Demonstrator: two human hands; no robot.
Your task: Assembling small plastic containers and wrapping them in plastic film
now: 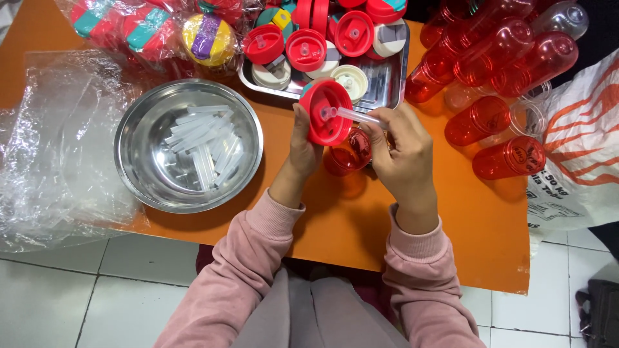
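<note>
The left hand (303, 145) is gripping a red lid (325, 111), underside tilted up for access. The right hand (403, 145) is pinching a clear straw (358, 117) against its spout, near the counter (451, 225) middle.

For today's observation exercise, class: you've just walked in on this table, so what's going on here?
A person in pink sleeves holds a red lid in the left hand and pushes a clear straw into it with the right hand. An open red bottle stands beneath. More straws lie in the steel bowl, more lids fill the metal tray, and empty red bottles are piled at the right.
</note>
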